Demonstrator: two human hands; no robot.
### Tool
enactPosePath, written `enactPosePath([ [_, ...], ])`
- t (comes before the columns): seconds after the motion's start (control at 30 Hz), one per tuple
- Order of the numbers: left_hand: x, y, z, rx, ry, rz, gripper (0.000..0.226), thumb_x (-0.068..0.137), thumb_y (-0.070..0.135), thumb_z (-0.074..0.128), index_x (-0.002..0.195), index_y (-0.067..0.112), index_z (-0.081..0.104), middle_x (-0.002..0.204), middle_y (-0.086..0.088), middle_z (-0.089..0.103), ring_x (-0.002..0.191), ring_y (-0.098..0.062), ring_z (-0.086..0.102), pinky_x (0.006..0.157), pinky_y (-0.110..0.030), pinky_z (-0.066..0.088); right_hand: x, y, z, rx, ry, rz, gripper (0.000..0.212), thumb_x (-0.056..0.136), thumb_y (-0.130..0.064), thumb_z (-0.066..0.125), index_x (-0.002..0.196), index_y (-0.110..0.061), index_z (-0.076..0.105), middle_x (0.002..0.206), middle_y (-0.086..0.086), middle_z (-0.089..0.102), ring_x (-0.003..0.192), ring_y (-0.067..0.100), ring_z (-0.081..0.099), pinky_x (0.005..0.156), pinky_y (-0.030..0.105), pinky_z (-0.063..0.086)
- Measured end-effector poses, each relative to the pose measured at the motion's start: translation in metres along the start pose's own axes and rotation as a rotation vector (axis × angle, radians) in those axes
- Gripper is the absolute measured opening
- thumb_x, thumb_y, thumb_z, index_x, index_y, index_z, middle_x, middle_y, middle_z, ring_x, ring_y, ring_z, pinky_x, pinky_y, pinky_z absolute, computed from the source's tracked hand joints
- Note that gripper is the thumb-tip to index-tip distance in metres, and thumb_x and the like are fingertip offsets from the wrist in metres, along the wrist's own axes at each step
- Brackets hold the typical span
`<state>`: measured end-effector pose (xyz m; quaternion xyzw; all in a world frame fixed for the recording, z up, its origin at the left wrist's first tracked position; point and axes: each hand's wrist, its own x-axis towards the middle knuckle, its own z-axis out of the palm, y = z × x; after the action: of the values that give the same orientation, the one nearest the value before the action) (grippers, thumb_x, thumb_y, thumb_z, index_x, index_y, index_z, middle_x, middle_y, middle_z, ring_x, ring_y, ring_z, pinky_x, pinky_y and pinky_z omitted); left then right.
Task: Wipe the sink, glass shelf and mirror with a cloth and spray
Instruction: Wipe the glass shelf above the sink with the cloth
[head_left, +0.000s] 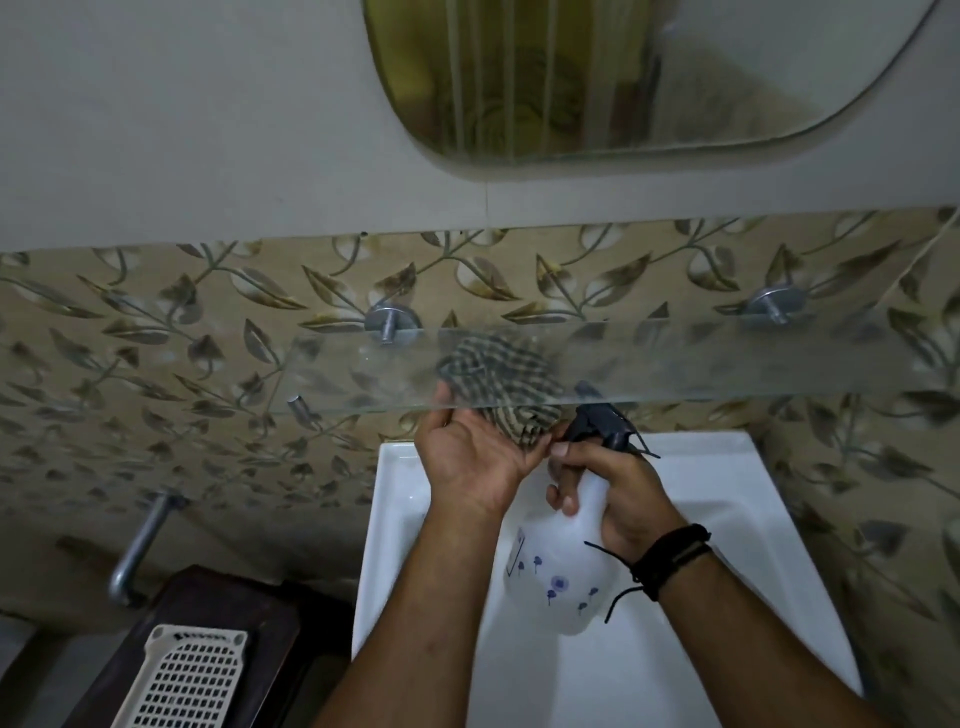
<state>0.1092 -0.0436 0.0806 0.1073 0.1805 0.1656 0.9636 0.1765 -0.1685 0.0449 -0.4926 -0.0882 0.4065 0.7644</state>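
Left hand clutches checked cloth blurred behind glass shelf; right hand grips spray bottle.

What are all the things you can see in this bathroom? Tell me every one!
mirror: one, rounded, on the wall at the top.
glass shelf: one, clear, on the wall under the mirror, above the sink.
shelf pegs: three showing, silver metal, holding the shelf.
cloth: one, checked dark and light, on the shelf.
spray bottle: one, white with blue flowers and a dark trigger top, over the sink.
sink: one, white, below the shelf.
pipe: one, grey metal, on the wall at the left.
plastic grid thing: one, white, bottom left on a dark stand.
wristbands: dark, on the right wrist.
left hand: holds the cloth.
right hand: grips the spray bottle's neck.
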Motion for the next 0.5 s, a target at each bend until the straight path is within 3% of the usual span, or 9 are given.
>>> enactPosePath([
  [0.13,0.009,-0.025,0.013,0.048,0.011,-0.038,0.052,0.099,0.054,0.035,0.122,0.018,0.065,0.109,-0.016,0.075,0.112,-0.039,0.060,0.069,-0.055,0.060,-0.010,-0.004,-0.027,-0.034,0.070,-0.014,0.021,0.075,-0.010,0.071,0.059,0.003,0.068,0.040,0.016,0.047,0.046,0.032,0.041,0.060,0.038,0.045],
  [0.23,0.020,-0.045,0.027,0.069,0.033,-0.097,0.054,0.100,0.057,0.035,0.121,0.017,0.065,0.112,-0.015,0.073,0.114,-0.039,0.058,0.074,-0.045,0.058,-0.020,-0.016,-0.047,-0.030,0.119,-0.031,0.028,0.074,-0.011,0.074,0.084,0.015,0.069,0.041,0.016,0.047,0.039,0.027,0.043,0.064,0.039,0.044],
  [0.33,0.030,-0.070,0.041,0.070,0.041,-0.144,0.053,0.100,0.056,0.040,0.115,0.015,0.069,0.108,-0.017,0.075,0.112,-0.039,0.059,0.083,-0.048,0.049,-0.031,-0.030,-0.065,-0.006,0.148,-0.046,0.022,0.071,-0.011,0.074,0.085,0.006,0.076,0.042,0.013,0.047,0.033,0.022,0.041,0.059,0.038,0.041],
  [0.43,0.037,-0.092,0.051,0.078,0.028,-0.169,0.056,0.098,0.056,0.041,0.100,0.014,0.078,0.109,-0.017,0.074,0.112,-0.038,0.059,0.076,-0.048,0.058,-0.036,-0.043,-0.086,0.017,0.181,-0.061,0.024,0.069,-0.010,0.076,0.088,0.004,0.076,0.048,0.013,0.048,0.034,0.022,0.041,0.057,0.037,0.042],
  [0.5,0.041,-0.100,0.052,0.089,0.035,-0.167,0.060,0.099,0.056,0.040,0.086,0.016,0.083,0.105,-0.015,0.076,0.108,-0.036,0.061,0.079,-0.046,0.055,-0.036,-0.049,-0.102,0.012,0.202,-0.066,0.032,0.068,-0.009,0.080,0.096,0.005,0.072,0.054,0.016,0.050,0.034,0.024,0.042,0.059,0.039,0.043],
])
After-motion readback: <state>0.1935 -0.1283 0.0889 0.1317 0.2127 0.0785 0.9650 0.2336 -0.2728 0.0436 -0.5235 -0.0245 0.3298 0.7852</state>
